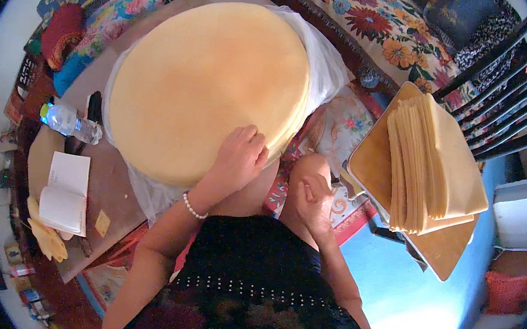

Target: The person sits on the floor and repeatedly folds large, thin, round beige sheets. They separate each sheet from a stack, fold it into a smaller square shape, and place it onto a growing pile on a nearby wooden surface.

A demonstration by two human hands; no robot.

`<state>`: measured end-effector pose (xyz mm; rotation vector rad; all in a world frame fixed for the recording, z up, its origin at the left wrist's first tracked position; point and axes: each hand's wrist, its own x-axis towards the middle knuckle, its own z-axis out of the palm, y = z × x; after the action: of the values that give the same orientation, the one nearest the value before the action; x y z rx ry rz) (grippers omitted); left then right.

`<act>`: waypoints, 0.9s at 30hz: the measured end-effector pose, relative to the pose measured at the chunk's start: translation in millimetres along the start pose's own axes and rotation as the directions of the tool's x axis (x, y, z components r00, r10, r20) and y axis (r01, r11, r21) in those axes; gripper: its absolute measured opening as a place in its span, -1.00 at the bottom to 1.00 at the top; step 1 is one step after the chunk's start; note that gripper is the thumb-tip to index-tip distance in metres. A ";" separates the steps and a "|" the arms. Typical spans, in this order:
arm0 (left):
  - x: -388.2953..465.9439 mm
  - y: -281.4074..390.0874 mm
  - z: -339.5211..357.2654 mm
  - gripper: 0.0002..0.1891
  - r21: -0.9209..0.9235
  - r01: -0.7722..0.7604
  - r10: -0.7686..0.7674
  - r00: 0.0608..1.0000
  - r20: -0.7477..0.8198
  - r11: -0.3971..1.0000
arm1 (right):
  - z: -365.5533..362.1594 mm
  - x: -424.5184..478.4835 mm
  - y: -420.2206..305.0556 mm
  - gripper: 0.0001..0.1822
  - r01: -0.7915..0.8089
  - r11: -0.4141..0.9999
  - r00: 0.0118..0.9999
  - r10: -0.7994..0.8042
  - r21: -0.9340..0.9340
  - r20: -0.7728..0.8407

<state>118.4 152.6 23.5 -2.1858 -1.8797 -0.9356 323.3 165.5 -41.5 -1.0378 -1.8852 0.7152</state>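
A thick stack of large, round, thin flatbread sheets (204,84) lies on white plastic sheeting (325,69) in front of me. My left hand (242,157), with a beaded bracelet at the wrist, rests with curled fingers on the stack's near right edge; whether it pinches a sheet is hidden. Over my bare knee is my right hand (313,197), its fingers partly bent and nothing seen in it. To the right, folded sheets (439,165) of the same kind are piled on a brown board (372,147) beside a black chair back.
At the left are a water bottle (70,123), an open notebook (65,195) and some broken yellowish pieces (47,240). Flowered cushions (372,21) line the far side. The black slatted chair back (519,101) rises at the right, above a blue floor (378,270).
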 end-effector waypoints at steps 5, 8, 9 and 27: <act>11.5 1.5 10.9 -0.92 -0.017 0.069 -0.068 0.995 0.069 0.997 | -17.2 0.9 -5.0 -0.87 -0.057 0.998 0.998 0.056 0.019 0.008; 17.9 9.0 5.3 -0.92 0.026 0.084 -0.087 0.984 0.156 0.996 | -17.4 -1.9 6.7 -0.87 -0.022 1.000 1.000 0.021 -0.021 -0.019; 17.9 10.4 6.9 -0.92 0.039 0.068 -0.073 0.986 0.149 0.997 | -15.9 -4.0 11.7 -0.87 0.001 0.999 1.000 -0.002 -0.037 -0.029; 15.6 0.0 17.5 -0.90 -0.098 0.170 -0.153 0.975 0.159 0.980 | -16.3 -9.3 18.5 -0.86 0.010 0.997 1.000 -0.011 -0.076 -0.020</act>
<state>125.6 174.0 17.4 -2.2517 -2.1529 -0.9473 347.4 167.9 -51.9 -1.0780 -1.9112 0.6289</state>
